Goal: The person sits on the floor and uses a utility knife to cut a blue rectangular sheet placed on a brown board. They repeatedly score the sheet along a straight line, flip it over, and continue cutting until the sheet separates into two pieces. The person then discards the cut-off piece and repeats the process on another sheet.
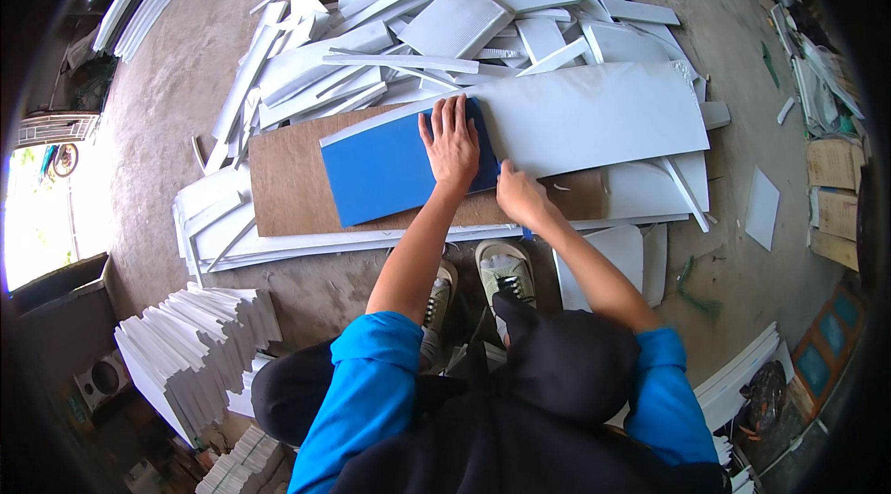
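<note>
Nearest: dark-clothed knees, green shoes (506, 271) on the floor; stack of white pieces (195, 350) at lower left. Next, brown board (283, 179) lying flat over white sheets, just beyond the shoes. Blue panel (376, 169) sits on top, slightly skewed, mid-frame. Long white sheet (599, 118) runs out to the right; its left part seems to pass under the panel, thin white strip showing along the far edge.

Right hand (522, 197): clenched, at the panel's right end, apparently around a slim blue tool (527, 233), mostly hidden; exact kind can't be told. Left hand (453, 146): spread flat on the panel's right part, pressing, not gripping; fingertips by the far edge.

Handling, judged by look: panel stiff, flat, probably light; smooth face, so likely to skid on the white sheet. Best held by broad palm pressure, fingers clear of the right edge. White sheet looks light and fairly rigid, may flex if lifted at one end; corners likely dent or chip. Take it by both long edges, hands well apart.

Far: heap of white offcuts (459, 19), jumbled, loose.
</note>
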A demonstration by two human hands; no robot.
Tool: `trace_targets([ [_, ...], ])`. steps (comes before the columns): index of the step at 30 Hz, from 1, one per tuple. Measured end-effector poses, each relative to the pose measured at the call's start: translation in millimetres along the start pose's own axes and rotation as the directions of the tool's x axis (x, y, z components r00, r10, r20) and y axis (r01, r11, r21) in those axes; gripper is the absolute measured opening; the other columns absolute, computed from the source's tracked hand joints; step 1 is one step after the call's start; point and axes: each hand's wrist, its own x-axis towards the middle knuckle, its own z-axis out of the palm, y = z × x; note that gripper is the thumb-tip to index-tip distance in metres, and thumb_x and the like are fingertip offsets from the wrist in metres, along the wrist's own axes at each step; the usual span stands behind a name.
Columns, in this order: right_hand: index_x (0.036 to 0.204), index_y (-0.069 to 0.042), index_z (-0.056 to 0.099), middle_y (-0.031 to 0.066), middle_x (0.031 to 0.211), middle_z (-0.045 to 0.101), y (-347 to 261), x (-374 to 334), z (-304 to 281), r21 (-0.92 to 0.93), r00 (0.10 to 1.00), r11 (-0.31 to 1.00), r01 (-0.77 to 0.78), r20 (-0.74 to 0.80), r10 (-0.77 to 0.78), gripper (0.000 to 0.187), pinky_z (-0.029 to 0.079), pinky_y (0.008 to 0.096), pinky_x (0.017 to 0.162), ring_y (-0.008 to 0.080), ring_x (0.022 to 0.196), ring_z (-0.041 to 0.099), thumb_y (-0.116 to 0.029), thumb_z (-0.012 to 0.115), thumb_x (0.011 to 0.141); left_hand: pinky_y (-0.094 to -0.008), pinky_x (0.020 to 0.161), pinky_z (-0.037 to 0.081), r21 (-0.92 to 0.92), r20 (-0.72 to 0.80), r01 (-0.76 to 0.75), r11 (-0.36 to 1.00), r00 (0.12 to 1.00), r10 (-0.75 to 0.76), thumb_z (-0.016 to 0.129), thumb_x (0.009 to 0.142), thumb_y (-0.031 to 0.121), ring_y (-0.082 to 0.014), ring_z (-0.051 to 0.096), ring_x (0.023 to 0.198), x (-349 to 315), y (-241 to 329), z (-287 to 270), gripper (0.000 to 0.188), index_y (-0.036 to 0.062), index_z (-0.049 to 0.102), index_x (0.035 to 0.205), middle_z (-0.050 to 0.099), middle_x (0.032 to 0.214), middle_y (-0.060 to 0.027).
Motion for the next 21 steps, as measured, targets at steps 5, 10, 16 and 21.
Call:
trace_targets([
  [5, 0.097, 0.006, 0.039, 0.0287, 0.076, 0.059, 26.7, -37.0, 31.1, -0.076, 0.999, 0.997, 0.032, -0.007, -0.032, 0.021, 0.047, 0.0508, 0.068, 0.0439, 0.077, 0.059, -0.008, 0.039, 0.082, -0.0452, 0.104, 0.014, -0.009, -0.012, -0.036, 0.999, 0.999, 0.036, 0.045, 0.086, 0.021, -0.0205, 0.033, 0.122, -1.8, 4.1, 2.5, 0.042, 0.0112, 0.039, 0.127, 0.043, 0.124, -0.0042],
  [10, 0.098, 0.002, 0.039, 0.0288, 0.077, 0.059, 29.7, -48.5, 43.8, -0.036, 0.999, 0.999, 0.025, -0.032, -0.026, 0.023, 0.045, 0.0532, 0.067, 0.0450, 0.075, 0.059, -0.019, 0.039, 0.088, -0.0455, 0.104, 0.015, -0.002, -0.020, -0.031, 1.000, 0.999, 0.031, 0.046, 0.086, 0.020, -0.0203, 0.033, 0.121, -4.0, 1.2, 2.3, 0.042, 0.0128, 0.039, 0.126, 0.042, 0.124, -0.0038],
  [16, 0.099, -0.001, 0.041, 0.0260, 0.069, 0.059, 45.2, -57.1, 12.0, -0.043, 0.998, 0.997, 0.065, -0.019, -0.066, 0.024, 0.045, 0.0527, 0.061, 0.0446, 0.069, 0.058, -0.023, 0.038, 0.090, -0.0468, 0.103, 0.015, 0.008, 0.022, -0.076, 0.997, 0.997, 0.076, 0.053, 0.080, 0.026, -0.0254, 0.032, 0.121, 14.6, -12.8, -2.0, 0.052, 0.0093, 0.038, 0.126, 0.041, 0.122, -0.0128],
  [21, 0.092, -0.001, 0.044, 0.0140, 0.053, 0.055, 70.2, -43.9, 8.2, 0.238, 0.940, 0.959, 0.151, -0.334, -0.065, 0.023, 0.044, 0.0432, 0.048, 0.0321, 0.052, 0.058, -0.024, 0.044, 0.090, -0.0455, 0.099, 0.025, -0.071, 0.109, -0.269, 0.960, 0.955, 0.276, 0.056, 0.074, 0.026, -0.0316, 0.040, 0.111, 31.8, -28.6, -7.1, 0.058, 0.0029, 0.037, 0.124, 0.044, 0.115, -0.0164],
])
